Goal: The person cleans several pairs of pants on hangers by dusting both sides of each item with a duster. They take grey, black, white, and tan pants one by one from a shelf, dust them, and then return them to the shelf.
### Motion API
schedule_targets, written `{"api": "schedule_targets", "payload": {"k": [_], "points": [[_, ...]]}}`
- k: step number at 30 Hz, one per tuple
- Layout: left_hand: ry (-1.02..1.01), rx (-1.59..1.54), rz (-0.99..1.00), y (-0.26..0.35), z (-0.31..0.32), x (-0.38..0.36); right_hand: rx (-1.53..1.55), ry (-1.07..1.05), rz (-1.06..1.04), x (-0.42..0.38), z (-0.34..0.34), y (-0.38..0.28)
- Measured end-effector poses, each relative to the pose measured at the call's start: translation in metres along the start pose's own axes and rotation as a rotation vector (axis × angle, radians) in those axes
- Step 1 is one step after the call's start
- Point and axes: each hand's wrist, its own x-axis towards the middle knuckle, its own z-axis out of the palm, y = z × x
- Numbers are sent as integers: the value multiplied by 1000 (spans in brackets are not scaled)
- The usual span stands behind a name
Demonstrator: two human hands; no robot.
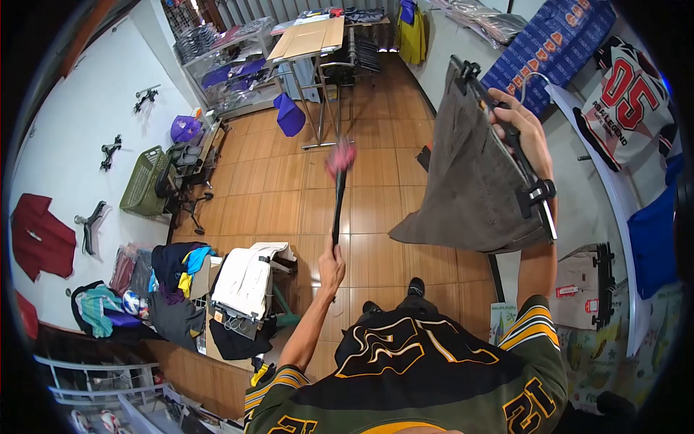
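My left hand (332,273) is closed around the black handle of a duster (339,206), held out in front of me. Its pink head is smeared by motion. On the right, my right hand (529,137) grips a black clip hanger (515,141) along its bar. Grey-brown trousers (470,166) hang from the hanger's two clips, raised off the floor and tilted. A metal hook shows above my fingers, near the wall shelf.
At the left, pale folded trousers (244,282) lie on a stack beside piled clothes (177,271). A green basket (144,181) stands by the white wall. Ahead is a cardboard-topped table (307,40). A white shelf (603,166) and jersey (623,101) line the right wall.
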Motion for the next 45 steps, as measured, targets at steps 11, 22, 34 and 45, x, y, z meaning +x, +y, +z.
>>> {"api": "schedule_targets", "payload": {"k": [11, 22, 34, 45], "points": [[-606, 394, -53, -123, 64, -61, 20, -208, 97, 28, 85, 25], [-204, 201, -976, -238, -24, -284, -60, -596, 141, 84, 218, 129], [406, -163, -1166, -206, 106, -470, -81, -868, 36, 112, 425, 256], [915, -646, -1716, -161, 66, -381, -130, -1001, -14, 126, 614, 339]]}}
